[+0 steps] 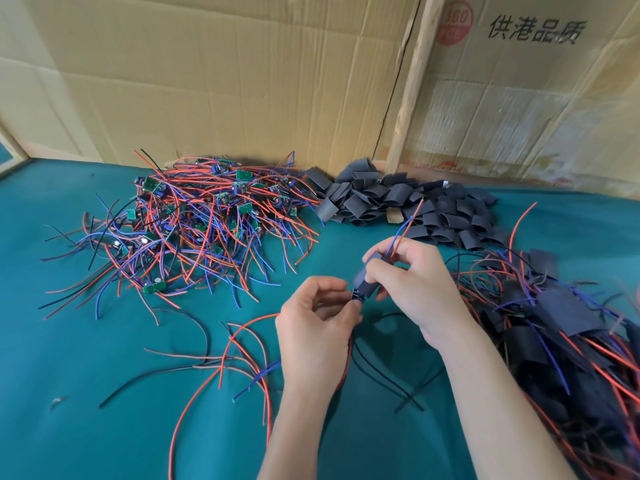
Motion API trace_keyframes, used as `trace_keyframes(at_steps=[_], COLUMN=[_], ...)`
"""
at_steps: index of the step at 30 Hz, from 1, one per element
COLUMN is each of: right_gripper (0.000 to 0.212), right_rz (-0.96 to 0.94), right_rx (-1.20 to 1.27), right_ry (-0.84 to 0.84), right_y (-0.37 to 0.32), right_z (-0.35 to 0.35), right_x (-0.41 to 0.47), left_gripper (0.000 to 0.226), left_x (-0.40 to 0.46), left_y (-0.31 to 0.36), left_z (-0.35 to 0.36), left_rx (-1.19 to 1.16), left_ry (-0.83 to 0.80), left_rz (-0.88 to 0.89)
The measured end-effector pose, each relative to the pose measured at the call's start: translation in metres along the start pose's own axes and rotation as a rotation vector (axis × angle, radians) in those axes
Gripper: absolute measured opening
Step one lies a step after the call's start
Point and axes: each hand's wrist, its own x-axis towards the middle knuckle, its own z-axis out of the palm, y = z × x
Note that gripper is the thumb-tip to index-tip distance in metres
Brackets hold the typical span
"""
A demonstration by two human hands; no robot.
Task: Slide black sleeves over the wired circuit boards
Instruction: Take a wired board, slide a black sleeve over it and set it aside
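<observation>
While the left hand pinches the small green wired circuit board steady | right hand grips flat black sleeve, seemingly feeding it on | unsleeved boards piled upper left.

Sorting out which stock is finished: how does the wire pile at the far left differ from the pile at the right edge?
The left pile shows bare green boards among its wires; the right pile shows black sleeves instead, with no green board visible. The left pile lies spread and loose, wires fanning outward; the right pile is denser and runs toward the near edge. Both have red, blue and black wires and lie on the teal cloth.
</observation>
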Motion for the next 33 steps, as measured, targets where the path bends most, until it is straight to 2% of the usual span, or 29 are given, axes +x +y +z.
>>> trace_keyframes(at_steps=[4, 13, 17, 22, 26, 33], right_gripper=[0.014, 0.016, 0.021, 0.020, 0.016, 0.011], right_rz=[0.007, 0.015, 0.008, 0.040, 0.079, 0.060], right_rx=[-0.001, -0.029, -0.140, -0.037, 0.049, 0.102], right_ry=[-0.003, -0.014, -0.068, -0.098, -0.104, -0.101], right_y=[0.0035, 0.0042, 0.0033, 0.0042, 0.0053, 0.0037], right_z=[0.0003, 0.0010, 0.0028, -0.0006, -0.0032, -0.0060], right_x=[0.0014, -0.0003, -0.0024, -0.0007, 0.0006, 0.0001], left_gripper=[0.034, 0.037, 0.039, 0.035, 0.033, 0.029], left_x=[-0.0012, -0.0038, -0.0035, -0.0038, -0.0028, -0.0003], left_y=[-0.0001, 0.0005, 0.0017, 0.0032, 0.0039, 0.0030], left_z=[-0.0007, -0.0009, -0.0018, -0.0022, -0.0022, -0.0036], left_rx=[0.140, 0.251, 0.215, 0.167, 0.151, -0.019], left_ry=[-0.002, -0.014, 0.003, 0.055, 0.040, 0.009], left_rz=[0.066, 0.137, 0.084, 0.058, 0.062, 0.019])
